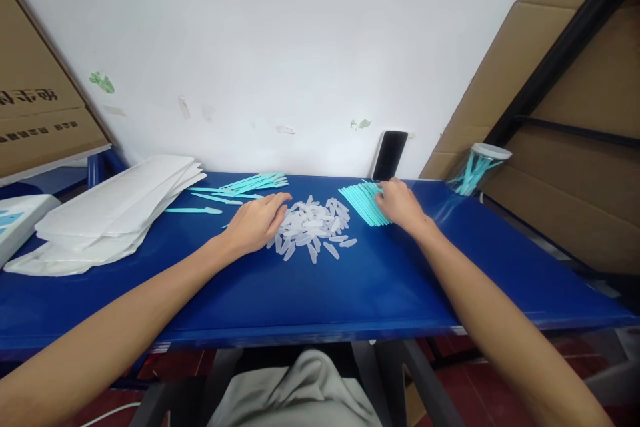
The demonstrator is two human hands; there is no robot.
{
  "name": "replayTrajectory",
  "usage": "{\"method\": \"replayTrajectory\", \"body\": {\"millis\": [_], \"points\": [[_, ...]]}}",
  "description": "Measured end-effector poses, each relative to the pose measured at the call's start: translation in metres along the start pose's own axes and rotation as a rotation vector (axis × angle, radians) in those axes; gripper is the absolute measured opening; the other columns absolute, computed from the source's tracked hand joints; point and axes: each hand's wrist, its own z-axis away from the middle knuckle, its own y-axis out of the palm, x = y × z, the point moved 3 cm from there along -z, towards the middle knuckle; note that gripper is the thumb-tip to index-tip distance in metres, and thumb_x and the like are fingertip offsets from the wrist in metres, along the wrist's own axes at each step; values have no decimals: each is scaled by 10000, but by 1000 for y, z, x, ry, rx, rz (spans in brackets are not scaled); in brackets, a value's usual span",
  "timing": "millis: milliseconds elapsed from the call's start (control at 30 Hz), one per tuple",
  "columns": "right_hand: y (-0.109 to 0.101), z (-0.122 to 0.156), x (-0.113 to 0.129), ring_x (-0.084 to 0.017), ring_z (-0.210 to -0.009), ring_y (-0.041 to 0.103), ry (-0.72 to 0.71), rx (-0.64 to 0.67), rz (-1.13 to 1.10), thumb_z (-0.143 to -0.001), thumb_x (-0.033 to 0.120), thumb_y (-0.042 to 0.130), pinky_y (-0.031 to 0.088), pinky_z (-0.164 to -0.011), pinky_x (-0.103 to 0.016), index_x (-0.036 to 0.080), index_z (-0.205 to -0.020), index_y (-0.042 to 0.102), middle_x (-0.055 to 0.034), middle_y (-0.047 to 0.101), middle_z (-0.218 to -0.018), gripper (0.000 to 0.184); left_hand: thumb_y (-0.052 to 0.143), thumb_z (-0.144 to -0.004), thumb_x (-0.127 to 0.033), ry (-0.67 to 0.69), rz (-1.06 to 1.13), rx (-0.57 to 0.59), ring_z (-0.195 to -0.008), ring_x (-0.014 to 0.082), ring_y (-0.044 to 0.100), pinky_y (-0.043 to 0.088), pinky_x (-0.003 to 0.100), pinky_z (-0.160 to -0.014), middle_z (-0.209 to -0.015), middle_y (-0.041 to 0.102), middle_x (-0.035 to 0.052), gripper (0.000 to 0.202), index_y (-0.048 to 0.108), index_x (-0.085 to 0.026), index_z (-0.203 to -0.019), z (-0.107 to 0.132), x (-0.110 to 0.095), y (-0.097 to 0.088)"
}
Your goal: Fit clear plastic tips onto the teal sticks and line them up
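A loose heap of small translucent blade caps (313, 223) lies in the middle of the blue table. At its left edge my left hand (257, 221) rests with curled fingers and the thumb near the forefinger; whatever they hold is hidden. On the right, thin teal eyebrow razors (364, 204) lie side by side in a slanted row. My right hand (400, 203) is at the right end of that row, its fingers closed at a razor's end. Beyond my left hand is a second group of teal razors (255, 183), several with pale capped ends.
White paper-like bags (120, 207) are stacked at the left, beside a white box (23, 220). A phone (390, 155) leans on the wall at the back. A clear jar of teal sticks (473, 172) stands back right. Cardboard (575, 73) flanks the table (320, 300).
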Motion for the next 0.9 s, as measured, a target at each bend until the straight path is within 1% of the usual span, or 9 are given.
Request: {"method": "replayTrajectory", "body": {"millis": [167, 300, 467, 567, 633, 700, 800, 833, 900], "points": [[-1, 2, 1, -317, -1116, 676, 9, -28, -49, -999, 142, 432, 492, -883, -364, 118, -1321, 674, -209, 637, -1271, 403, 304, -1072, -305, 90, -62, -110, -964, 297, 665, 540, 417, -828, -1057, 736, 157, 453, 592, -80, -1340, 1, -4, -4], [-2, 2, 1, -320, -1146, 668, 18, -27, -77, -1002, 136, 454, 490, -942, -374, 124, -1359, 665, -214, 622, -1299, 415, 288, -1089, -273, 187, -58, -164, -957, 290, 619, 524, 434, -869, -1054, 722, 165, 447, 607, -61, -1318, 1, -7, -5], [-1, 2, 0, -323, -1153, 670, 41, -34, -102, -1004, 139, 453, 492, -962, -383, 132, -1378, 663, -218, 614, -1302, 429, 328, -1101, -290, 216, -4, -175, -928, 266, 595, 509, 401, -838, -1026, 721, 132, 387, 610, -100, -1286, 3, -9, -1], [-2, 3, 2, -320, -1139, 675, 57, -32, -93, -1007, 158, 452, 497, -945, -381, 127, -1374, 667, -219, 613, -1306, 427, 336, -1106, -262, 221, 38, -204, -877, 234, 573, 491, 361, -791, -1014, 725, 102, 326, 619, -133, -1205, 4, -11, -2], [-3, 4, 4, -325, -1123, 679, 64, -33, -83, -1022, 221, 459, 504, -917, -380, 117, -1358, 677, -217, 625, -1287, 413, 348, -1103, -230, 244, 57, -248, -847, 214, 552, 477, 344, -776, -992, 722, 82, 291, 628, -156, -1126, 4, -13, -6], [-6, 5, 6, -334, -1098, 682, 71, -45, -76, -1035, 299, 461, 513, -879, -383, 112, -1342, 688, -212, 641, -1259, 425, 383, -1091, -202, 296, 35, -333, -875, 211, 548, 469, 350, -802, -987, 706, 86, 266, 646, -165, -1074, 6, -17, -12], [-12, 9, 10, -326, -1048, 684, 33, -102, -97, -1039, 358, 452, 520, -831, -386, 127, -1336, 700, -189, 661, -1224, 450, 480, -1065, -219, 363, -43, -560, -858, 211, 535, 442, 362, -768, -906, 626, 80, 223, 695, -184, -1112, 11, -25, -25], [-15, 11, 14, -314, -1028, 683, -17, -137, -130, -1041, 362, 445, 522, -822, -384, 132, -1348, 695, -179, 667, -1207, 458, 508, -1055, -221, 382, -41, -637, -801, 198, 519, 424, 351, -723, -843, 579, 55, 223, 702, -207, -1163, 13, -28, -29], [-21, 19, 25, -290, -1008, 673, -187, -245, -234, -1043, 361, 434, 528, -834, -386, 140, -1396, 663, -162, 669, -1179, 475, 522, -1042, -181, 446, 28, -740, -679, 166, 468, 389, 320, -644, -736, 490, 1, 308, 674, -276, -1293, 19, -35, -35]]}}
